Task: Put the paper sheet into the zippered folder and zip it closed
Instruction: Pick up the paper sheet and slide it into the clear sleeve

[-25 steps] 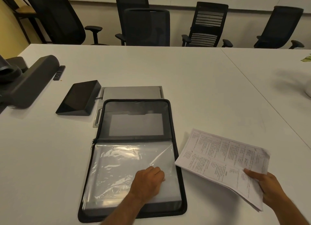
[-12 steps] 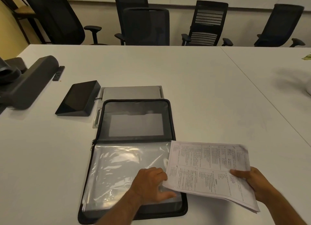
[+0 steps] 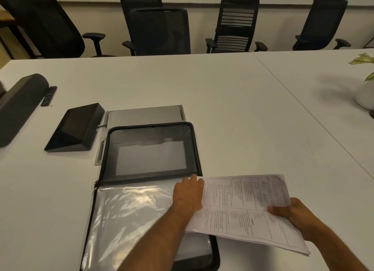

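Note:
A black zippered folder (image 3: 149,133) lies open on the white table, its far half showing a dark pocket and its near half covered by clear plastic sleeves (image 3: 129,212). My left hand (image 3: 189,193) rests on the sleeves' far right corner, at the left edge of the paper, with fingers pointing away from me. The printed paper sheet (image 3: 240,206) hangs over the folder's right edge, held at its right side by my right hand (image 3: 291,214). The sheet's left edge overlaps the sleeves and meets my left hand.
A black wedge-shaped tablet stand (image 3: 74,127) and a grey flat device (image 3: 145,114) lie beyond the folder. A dark speaker bar (image 3: 18,106) and a small remote (image 3: 48,95) sit at the left. A white plant pot (image 3: 366,94) stands far right. Office chairs (image 3: 159,31) line the far edge.
My right hand has carried the paper leftward over the folder's right edge. My left hand has slid from the middle of the sleeves up to their far right corner.

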